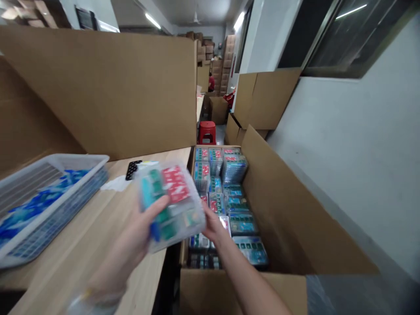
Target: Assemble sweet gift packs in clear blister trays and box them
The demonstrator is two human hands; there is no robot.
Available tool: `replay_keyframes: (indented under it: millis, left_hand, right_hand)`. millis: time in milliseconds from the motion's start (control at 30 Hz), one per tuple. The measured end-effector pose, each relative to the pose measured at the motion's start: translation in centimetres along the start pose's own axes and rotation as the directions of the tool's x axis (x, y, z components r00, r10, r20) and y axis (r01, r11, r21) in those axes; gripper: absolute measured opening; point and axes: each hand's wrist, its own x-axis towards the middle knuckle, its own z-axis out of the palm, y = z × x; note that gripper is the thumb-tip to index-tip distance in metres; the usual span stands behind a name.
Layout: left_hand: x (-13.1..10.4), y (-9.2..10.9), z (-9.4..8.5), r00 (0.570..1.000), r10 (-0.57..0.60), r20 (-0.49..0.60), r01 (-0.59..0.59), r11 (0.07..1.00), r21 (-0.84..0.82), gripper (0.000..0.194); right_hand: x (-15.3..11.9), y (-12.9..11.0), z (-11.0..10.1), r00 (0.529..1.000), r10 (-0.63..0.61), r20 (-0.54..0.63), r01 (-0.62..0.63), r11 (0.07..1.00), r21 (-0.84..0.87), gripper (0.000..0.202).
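Note:
A clear plastic package (177, 188) with red, green and blue contents is held up between my two hands, over the gap between table and carton. My left hand (141, 227) grips its left side, thumb across the front; motion blurs it. My right hand (211, 223) is closed at the package's right edge, its fingertips partly hidden behind it. Below and to the right, an open cardboard carton (278, 192) holds several stacks of similar packages (234, 168).
A white plastic basket (98, 161) with blue packets (42, 201) stands on the wooden table (82, 245) at left. Beside it lie a black phone-like item (133, 169) and white paper (114, 184). A large cardboard flap (131, 87) rises behind. A red stool (207, 131) stands beyond.

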Motion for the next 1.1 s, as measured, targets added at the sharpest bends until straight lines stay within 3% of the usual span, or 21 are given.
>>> replay_keyframes:
  millis: [67,133,233,333,533,733,933,1100]
  left_hand:
    - [4.0,-1.1,6.1,0.974,-0.099,0.205,0.138,0.973,-0.188,0.052]
    - [7.8,-3.4,12.6,0.954,-0.092,0.284,0.172,0.947,-0.272,0.069]
    - [12.4,-7.9,20.5,0.963,-0.063,0.262,0.102,0.986,-0.134,0.081]
    - [15.8,-11.6,24.7,0.974,0.021,0.226,-0.050,0.991,0.127,0.086]
    - [20.1,-14.8,27.3,0.960,0.085,0.266,-0.236,0.756,0.610,0.065]
    - [23.2,-16.2,28.3,0.956,0.093,0.277,-0.281,0.559,0.781,0.060]
    - [24.4,-17.2,27.4,0.954,0.085,0.288,-0.286,0.548,0.786,0.060]
    - [25.5,-17.4,28.6,0.961,0.076,0.267,-0.266,0.531,0.805,0.060]
  right_hand:
    - [1.7,-4.0,-6.4,0.992,-0.015,-0.123,0.012,1.000,-0.018,0.026]
    - [3.0,-7.0,-12.4,0.971,-0.007,-0.240,-0.012,0.997,-0.080,0.024]
    - [4.8,-9.8,-19.6,0.920,-0.018,-0.392,-0.052,0.984,-0.167,0.025]
    - [7.0,-10.8,-24.1,0.883,-0.014,-0.468,-0.062,0.987,-0.145,0.023]
    - [12.5,-9.9,-28.9,0.863,0.058,-0.503,-0.034,0.998,0.057,0.024]
    - [17.1,-9.4,-30.9,0.866,0.118,-0.485,-0.047,0.987,0.155,0.021]
    - [18.7,-8.7,-30.9,0.872,0.085,-0.483,-0.029,0.992,0.122,0.016]
    - [20.7,-9.4,-30.8,0.849,0.021,-0.529,-0.011,1.000,0.022,0.014]
